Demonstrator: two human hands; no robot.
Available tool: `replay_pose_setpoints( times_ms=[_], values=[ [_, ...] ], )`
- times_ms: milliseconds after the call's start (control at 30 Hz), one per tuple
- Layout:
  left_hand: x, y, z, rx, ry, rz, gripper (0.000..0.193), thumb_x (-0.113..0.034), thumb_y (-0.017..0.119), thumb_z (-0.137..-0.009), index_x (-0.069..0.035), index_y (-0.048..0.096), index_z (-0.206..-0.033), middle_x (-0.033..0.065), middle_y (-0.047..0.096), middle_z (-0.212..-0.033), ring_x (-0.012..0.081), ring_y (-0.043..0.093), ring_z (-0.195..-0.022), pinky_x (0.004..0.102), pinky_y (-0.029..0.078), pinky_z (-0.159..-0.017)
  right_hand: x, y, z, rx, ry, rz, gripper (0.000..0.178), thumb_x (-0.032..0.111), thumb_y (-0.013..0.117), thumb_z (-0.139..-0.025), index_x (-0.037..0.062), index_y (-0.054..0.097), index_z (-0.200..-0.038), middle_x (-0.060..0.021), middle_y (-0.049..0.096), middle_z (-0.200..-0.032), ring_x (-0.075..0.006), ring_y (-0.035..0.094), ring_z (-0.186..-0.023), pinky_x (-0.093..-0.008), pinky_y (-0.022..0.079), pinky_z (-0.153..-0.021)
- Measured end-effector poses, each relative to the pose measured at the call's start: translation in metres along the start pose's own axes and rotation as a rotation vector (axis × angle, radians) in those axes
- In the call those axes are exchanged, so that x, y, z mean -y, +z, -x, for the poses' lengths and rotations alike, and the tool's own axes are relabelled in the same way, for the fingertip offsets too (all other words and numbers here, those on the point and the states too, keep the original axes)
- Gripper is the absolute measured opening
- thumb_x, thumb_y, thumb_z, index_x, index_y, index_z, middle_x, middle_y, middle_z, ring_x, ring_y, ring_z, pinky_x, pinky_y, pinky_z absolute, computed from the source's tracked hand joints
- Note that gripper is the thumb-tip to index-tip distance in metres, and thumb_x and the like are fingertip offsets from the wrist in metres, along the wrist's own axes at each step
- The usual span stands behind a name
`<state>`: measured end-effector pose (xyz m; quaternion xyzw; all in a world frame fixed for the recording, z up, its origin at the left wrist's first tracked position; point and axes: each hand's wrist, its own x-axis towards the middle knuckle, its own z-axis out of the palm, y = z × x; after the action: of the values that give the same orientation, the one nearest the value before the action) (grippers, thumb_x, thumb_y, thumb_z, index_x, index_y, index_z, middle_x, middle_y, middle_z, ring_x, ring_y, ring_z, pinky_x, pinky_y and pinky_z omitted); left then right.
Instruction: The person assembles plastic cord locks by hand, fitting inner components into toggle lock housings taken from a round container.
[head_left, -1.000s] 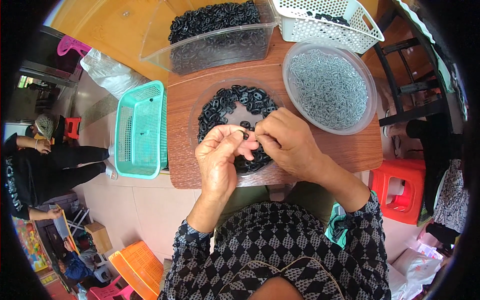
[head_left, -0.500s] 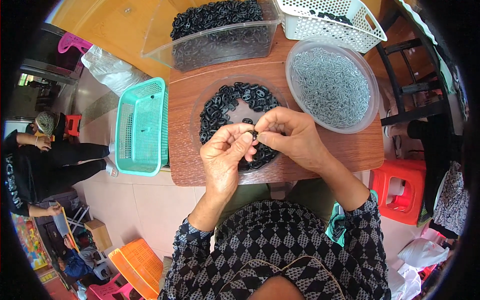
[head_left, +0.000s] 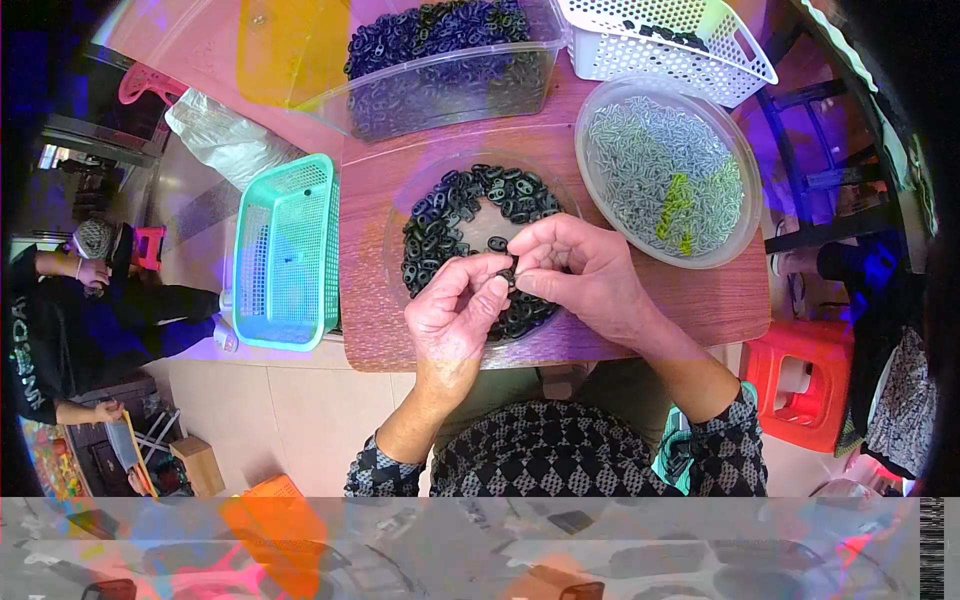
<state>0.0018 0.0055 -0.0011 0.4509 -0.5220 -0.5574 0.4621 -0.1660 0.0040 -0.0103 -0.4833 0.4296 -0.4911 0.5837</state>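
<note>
Hands [head_left: 530, 280] seemingly unmoved on black part [head_left: 508, 277]

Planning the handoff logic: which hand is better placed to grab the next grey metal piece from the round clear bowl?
Right, likely. The right hand lies beside the round clear bowl of grey metal pieces; the left hand sits farther away, over the shallow dish of black plastic parts.

Both hands raised together, fingertips meeting: left hand [head_left: 455, 305] pinching, right hand [head_left: 580, 270] pinching opposite, forearms angled inward.

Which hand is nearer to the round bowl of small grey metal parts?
Right. The right hand lies just left of the bowl of grey parts; the left hand is farther left, beyond it.
</note>
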Motion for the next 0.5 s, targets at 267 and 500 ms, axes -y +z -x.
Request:
replay_pose_setpoints(
  times_ms=[267, 500],
  values=[
    [0.0008, -0.0040, -0.0003, 0.002, 0.016, -0.052, 0.017, -0.002, 0.062, -0.086, 0.005, 0.064, -0.102, 0.0032, 0.063, -0.081, 0.0067, 0.056, -0.066, 0.0179, 0.045, -0.059, -0.0009, 0.0010, 0.0012, -0.014, -0.026, 0.040, 0.020, 0.002, 0.064, -0.079, 0.0001, 0.061, -0.099, 0.0002, 0.061, -0.081, -0.0034, 0.054, -0.073, -0.0199, 0.047, -0.065],
    [0.0039, -0.0046, 0.0004, 0.028, 0.037, -0.150, 0.017, 0.000, 0.062, -0.086, 0.003, 0.065, -0.102, 0.0032, 0.062, -0.089, 0.0063, 0.056, -0.069, 0.0178, 0.046, -0.061, -0.0032, 0.0021, 0.0009, -0.018, -0.013, 0.055, 0.020, 0.003, 0.065, -0.079, 0.0009, 0.061, -0.099, 0.0004, 0.061, -0.080, -0.0038, 0.054, -0.072, -0.0209, 0.046, -0.065]
  ],
)
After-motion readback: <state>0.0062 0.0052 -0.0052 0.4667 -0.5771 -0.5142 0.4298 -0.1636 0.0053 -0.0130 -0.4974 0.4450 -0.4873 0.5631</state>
